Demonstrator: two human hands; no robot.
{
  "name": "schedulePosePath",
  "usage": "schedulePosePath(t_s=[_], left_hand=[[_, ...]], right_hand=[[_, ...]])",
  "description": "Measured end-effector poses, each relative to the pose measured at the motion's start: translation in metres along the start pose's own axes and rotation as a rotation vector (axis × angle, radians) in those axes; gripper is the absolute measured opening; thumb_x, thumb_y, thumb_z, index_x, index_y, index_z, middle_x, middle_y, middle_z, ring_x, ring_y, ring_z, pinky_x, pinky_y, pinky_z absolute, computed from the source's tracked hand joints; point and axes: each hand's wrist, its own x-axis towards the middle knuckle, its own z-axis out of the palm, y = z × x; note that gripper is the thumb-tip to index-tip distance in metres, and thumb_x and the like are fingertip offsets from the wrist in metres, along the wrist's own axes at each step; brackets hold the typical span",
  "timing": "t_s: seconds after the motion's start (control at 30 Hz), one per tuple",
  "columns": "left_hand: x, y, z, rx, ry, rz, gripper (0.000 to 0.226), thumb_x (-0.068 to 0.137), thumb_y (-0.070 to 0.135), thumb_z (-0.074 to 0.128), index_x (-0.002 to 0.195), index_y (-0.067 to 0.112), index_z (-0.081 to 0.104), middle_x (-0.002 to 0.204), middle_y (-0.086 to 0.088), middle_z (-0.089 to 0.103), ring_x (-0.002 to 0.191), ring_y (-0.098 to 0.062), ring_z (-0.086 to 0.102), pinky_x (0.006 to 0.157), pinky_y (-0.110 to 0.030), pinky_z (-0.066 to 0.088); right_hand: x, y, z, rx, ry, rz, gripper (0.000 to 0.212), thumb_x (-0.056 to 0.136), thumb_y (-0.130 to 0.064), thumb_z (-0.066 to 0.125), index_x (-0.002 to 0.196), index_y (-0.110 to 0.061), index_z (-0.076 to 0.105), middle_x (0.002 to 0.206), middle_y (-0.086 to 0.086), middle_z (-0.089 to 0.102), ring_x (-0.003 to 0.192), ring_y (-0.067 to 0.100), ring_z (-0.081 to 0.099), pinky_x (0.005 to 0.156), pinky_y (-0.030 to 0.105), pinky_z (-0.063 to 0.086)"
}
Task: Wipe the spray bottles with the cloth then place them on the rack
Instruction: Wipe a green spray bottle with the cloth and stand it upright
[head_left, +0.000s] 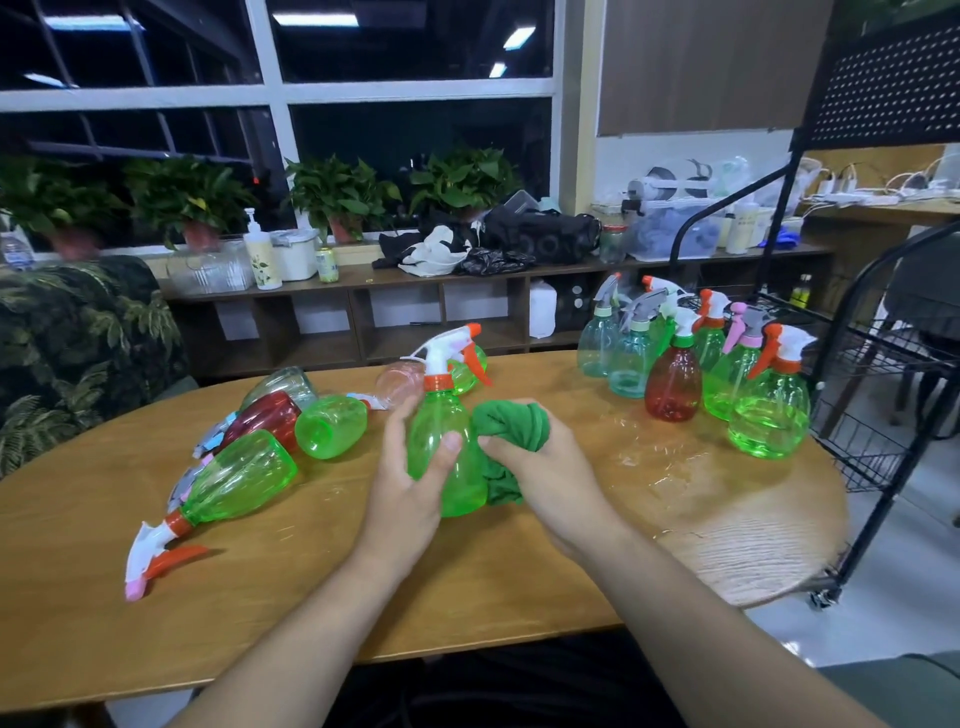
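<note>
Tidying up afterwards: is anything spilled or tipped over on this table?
Yes. Several bottles lie on their sides at the left, and a shiny wet-looking patch spreads across the table near the upright bottles.

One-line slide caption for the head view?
Left hand grips a green spray bottle while the right hand presses a bunched green cloth against it.

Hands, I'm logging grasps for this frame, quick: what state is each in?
Left hand: closed round the body of the green spray bottle.
Right hand: closed on the bunched green cloth, pressed against the bottle.
</note>
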Motion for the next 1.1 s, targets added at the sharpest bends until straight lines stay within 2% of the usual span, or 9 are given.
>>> schedulePosePath(t_s=[0.2, 0.3, 0.37, 0.47, 0.57, 0.7, 0.87, 1.0, 1.1], left_hand=[[0.011, 0.007, 0.028, 0.076, -0.261, -0.088, 0.11, 0.068, 0.099, 0.057, 0.154, 0.036, 0.032, 0.142, 0.022, 0.058, 0.126, 0.014, 0.056, 0.103, -0.009, 0.041], [0.015, 0.012, 0.052, 0.155, -0.37, -0.125, 0.084, 0.088, 0.083, 0.055, 0.155, 0.039, 0.029, 0.153, 0.011, 0.051, 0.137, 0.005, 0.05, 0.114, -0.019, 0.039], [0.017, 0.014, 0.074, 0.156, -0.42, -0.14, 0.055, 0.105, 0.048, 0.06, 0.149, 0.042, 0.028, 0.142, 0.009, 0.057, 0.121, 0.013, 0.057, 0.1, -0.011, 0.044], [0.022, 0.017, 0.11, 0.137, -0.442, -0.163, 0.053, 0.105, 0.027, 0.066, 0.145, 0.042, 0.035, 0.128, 0.016, 0.066, 0.107, 0.013, 0.064, 0.087, -0.007, 0.048], [0.031, 0.02, 0.144, 0.13, -0.466, -0.203, 0.06, 0.092, 0.032, 0.08, 0.142, 0.036, 0.046, 0.125, 0.009, 0.072, 0.113, -0.008, 0.069, 0.099, -0.025, 0.054], [0.047, 0.019, 0.187, 0.244, -0.442, -0.164, 0.082, 0.065, 0.063, 0.08, 0.138, 0.036, 0.056, 0.128, 0.009, 0.068, 0.117, -0.012, 0.066, 0.107, -0.039, 0.053], [0.062, 0.019, 0.236, 0.276, -0.466, -0.159, 0.066, 0.069, 0.046, 0.094, 0.124, 0.033, 0.059, 0.115, 0.012, 0.067, 0.105, -0.012, 0.068, 0.098, -0.037, 0.056], [0.065, 0.012, 0.268, 0.297, -0.455, -0.138, 0.069, 0.07, 0.042, 0.097, 0.124, 0.028, 0.056, 0.119, 0.006, 0.064, 0.109, -0.018, 0.063, 0.097, -0.037, 0.053], [0.067, 0.001, 0.283, 0.331, -0.431, -0.142, 0.074, 0.069, 0.044, 0.099, 0.125, 0.026, 0.056, 0.122, 0.002, 0.064, 0.111, -0.02, 0.062, 0.097, -0.035, 0.051]], right_hand=[[-0.01, -0.001, -0.037, -0.093, 0.124, -0.034, 0.028, 0.092, -0.003, 0.079, 0.11, -0.024, 0.074, 0.102, 0.003, 0.078, 0.101, 0.03, 0.075, 0.096, 0.056, 0.061], [-0.02, -0.006, -0.062, -0.101, 0.188, -0.059, 0.031, 0.093, 0.002, 0.076, 0.111, -0.022, 0.073, 0.102, 0.002, 0.078, 0.1, 0.026, 0.075, 0.094, 0.049, 0.062], [-0.024, -0.011, -0.081, -0.124, 0.238, -0.088, 0.033, 0.092, 0.005, 0.075, 0.111, -0.022, 0.073, 0.103, 0.0, 0.078, 0.1, 0.023, 0.075, 0.092, 0.044, 0.062], [-0.023, -0.018, -0.112, -0.213, 0.312, -0.108, 0.036, 0.091, 0.007, 0.074, 0.11, -0.023, 0.073, 0.102, -0.006, 0.077, 0.096, 0.014, 0.073, 0.088, 0.036, 0.06], [-0.02, -0.025, -0.141, -0.281, 0.38, -0.096, 0.039, 0.091, 0.007, 0.072, 0.108, -0.027, 0.072, 0.099, -0.012, 0.076, 0.093, 0.008, 0.071, 0.084, 0.032, 0.058], [-0.017, -0.027, -0.176, -0.301, 0.455, -0.019, 0.038, 0.09, 0.003, 0.07, 0.106, -0.031, 0.073, 0.096, -0.007, 0.076, 0.096, 0.023, 0.073, 0.085, 0.048, 0.063], [-0.023, -0.033, -0.206, -0.27, 0.567, 0.003, 0.039, 0.091, 0.004, 0.065, 0.112, -0.028, 0.07, 0.095, -0.003, 0.074, 0.086, 0.013, 0.07, 0.063, 0.02, 0.056], [-0.026, -0.033, -0.224, -0.243, 0.668, 0.057, 0.034, 0.088, -0.005, 0.064, 0.104, -0.036, 0.064, 0.096, -0.001, 0.072, 0.086, 0.02, 0.071, 0.067, 0.037, 0.058], [-0.031, -0.034, -0.231, -0.24, 0.665, 0.059, 0.032, 0.091, 0.005, 0.06, 0.102, -0.026, 0.061, 0.094, 0.004, 0.069, 0.081, 0.021, 0.067, 0.062, 0.034, 0.056]])
